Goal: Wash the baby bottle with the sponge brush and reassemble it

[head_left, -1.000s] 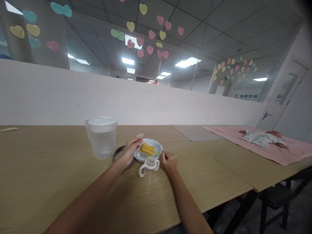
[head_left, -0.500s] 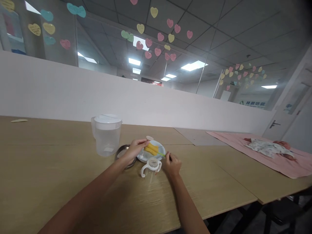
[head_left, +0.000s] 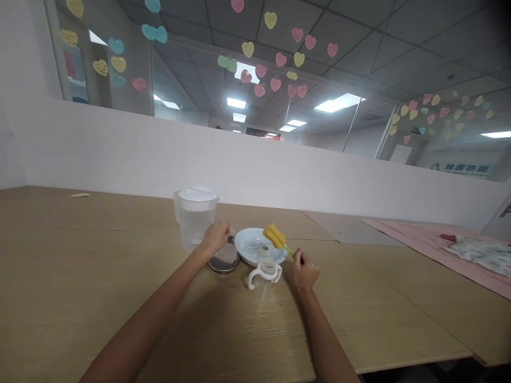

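Observation:
My right hand (head_left: 306,270) is closed round the handle of a bottle brush (head_left: 274,235) with a yellow sponge head and a green stem. The sponge is raised over the right side of a white bowl (head_left: 244,246), in which a small clear part (head_left: 264,250) lies. Above a round metal dish (head_left: 224,261), my left hand (head_left: 216,237) has its fingers closed; what they hold, if anything, is hard to see. A clear baby bottle (head_left: 266,272) with white handles and an uncovered mouth stands upright in front of the bowl.
A lidded plastic pitcher (head_left: 197,221) stands behind my left hand. At the right, a pink cloth (head_left: 403,242) carries a doll-like figure in patterned clothing (head_left: 477,252), partly cut off. A low white wall (head_left: 139,154) borders the table's back.
My left hand has moved off the sponge, leftward to above the metal dish. My right hand has lifted the brush out of the bowl. The view has turned left.

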{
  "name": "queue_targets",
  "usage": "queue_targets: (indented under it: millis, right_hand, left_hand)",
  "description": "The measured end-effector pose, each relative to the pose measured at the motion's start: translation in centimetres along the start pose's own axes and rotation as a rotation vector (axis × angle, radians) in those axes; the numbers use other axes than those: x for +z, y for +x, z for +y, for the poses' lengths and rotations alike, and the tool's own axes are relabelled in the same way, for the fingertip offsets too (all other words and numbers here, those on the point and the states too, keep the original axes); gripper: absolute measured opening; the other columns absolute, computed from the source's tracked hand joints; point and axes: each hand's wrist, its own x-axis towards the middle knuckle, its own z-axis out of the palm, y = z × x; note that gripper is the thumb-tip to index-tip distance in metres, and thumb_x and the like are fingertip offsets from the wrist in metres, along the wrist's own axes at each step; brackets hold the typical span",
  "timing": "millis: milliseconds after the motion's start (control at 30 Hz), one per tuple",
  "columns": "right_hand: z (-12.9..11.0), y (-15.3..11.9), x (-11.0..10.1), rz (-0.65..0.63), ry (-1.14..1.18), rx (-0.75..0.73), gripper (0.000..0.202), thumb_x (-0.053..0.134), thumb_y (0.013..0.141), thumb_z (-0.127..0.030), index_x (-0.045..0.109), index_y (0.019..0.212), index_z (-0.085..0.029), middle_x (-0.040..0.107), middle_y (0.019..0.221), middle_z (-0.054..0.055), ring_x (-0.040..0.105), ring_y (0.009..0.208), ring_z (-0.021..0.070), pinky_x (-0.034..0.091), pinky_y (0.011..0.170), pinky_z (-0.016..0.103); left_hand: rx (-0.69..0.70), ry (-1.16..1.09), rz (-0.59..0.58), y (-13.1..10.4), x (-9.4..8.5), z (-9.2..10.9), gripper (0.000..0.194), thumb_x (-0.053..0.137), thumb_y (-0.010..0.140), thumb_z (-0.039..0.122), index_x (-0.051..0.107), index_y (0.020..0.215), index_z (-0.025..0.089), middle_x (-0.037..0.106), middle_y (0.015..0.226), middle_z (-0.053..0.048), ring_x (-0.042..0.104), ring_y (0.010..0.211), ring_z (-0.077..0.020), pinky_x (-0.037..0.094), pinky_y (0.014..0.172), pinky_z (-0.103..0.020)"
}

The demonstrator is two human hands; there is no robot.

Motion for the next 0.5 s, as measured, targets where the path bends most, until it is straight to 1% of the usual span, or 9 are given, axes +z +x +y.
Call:
queue_targets:
  millis: [133, 267, 333, 400, 500]
  right_hand:
    - [-0.2, -0.1, -0.1, -0.020, -0.030, 0.016, 0.059, 0.027, 0.091, -0.047, 0.061, 0.056, -0.014, 0.056, 0.051, 0.005, 0.034, 0.046, 0.0084, 0.019, 0.051, 0.024]
    - [-0.2, 0.0, -0.1, -0.046, -0.040, 0.033, 0.058, 0.027, 0.091, -0.047, 0.061, 0.057, -0.014, 0.057, 0.053, 0.006, 0.034, 0.046, 0.0086, 0.019, 0.051, 0.024]
    - [-0.3, 0.0, -0.1, -0.058, -0.043, 0.029, 0.059, 0.026, 0.091, -0.047, 0.062, 0.057, -0.014, 0.057, 0.053, 0.006, 0.035, 0.046, 0.0088, 0.019, 0.051, 0.024]
    - [-0.3, 0.0, -0.1, -0.062, -0.049, 0.031, 0.060, 0.025, 0.091, -0.048, 0.062, 0.058, -0.014, 0.057, 0.053, 0.006, 0.035, 0.046, 0.0090, 0.019, 0.051, 0.025]
    - [-0.3, 0.0, 0.0, -0.089, -0.051, 0.046, 0.060, 0.025, 0.091, -0.047, 0.062, 0.058, -0.014, 0.058, 0.054, 0.007, 0.035, 0.045, 0.0091, 0.019, 0.052, 0.025]
  left_hand:
    - [-0.050, 0.084, -0.082, -0.2, 1.4, -1.2, 0.014, 0.052, 0.073, 0.006, 0.064, 0.073, 0.014, 0.069, 0.081, -0.011, 0.064, 0.079, -0.0217, 0.042, 0.066, -0.026]
    - [-0.091, 0.131, -0.126, -0.4, 2.1, -1.4, 0.013, 0.054, 0.072, 0.007, 0.066, 0.072, 0.013, 0.069, 0.082, -0.014, 0.065, 0.081, -0.0254, 0.043, 0.067, -0.028]
    - [-0.101, 0.139, -0.116, -0.5, 2.1, -0.8, 0.014, 0.052, 0.076, 0.012, 0.067, 0.074, 0.012, 0.069, 0.084, -0.017, 0.065, 0.082, -0.0270, 0.044, 0.067, -0.030]
    - [-0.089, 0.129, -0.080, -0.6, 2.1, 0.2, 0.021, 0.047, 0.082, 0.017, 0.067, 0.081, 0.012, 0.068, 0.091, -0.017, 0.064, 0.088, -0.0267, 0.045, 0.072, -0.031]
    - [-0.001, 0.059, -0.043, -0.6, 2.7, 1.9, 0.029, 0.039, 0.087, 0.022, 0.066, 0.093, 0.015, 0.066, 0.105, -0.014, 0.060, 0.099, -0.0234, 0.043, 0.084, -0.031]
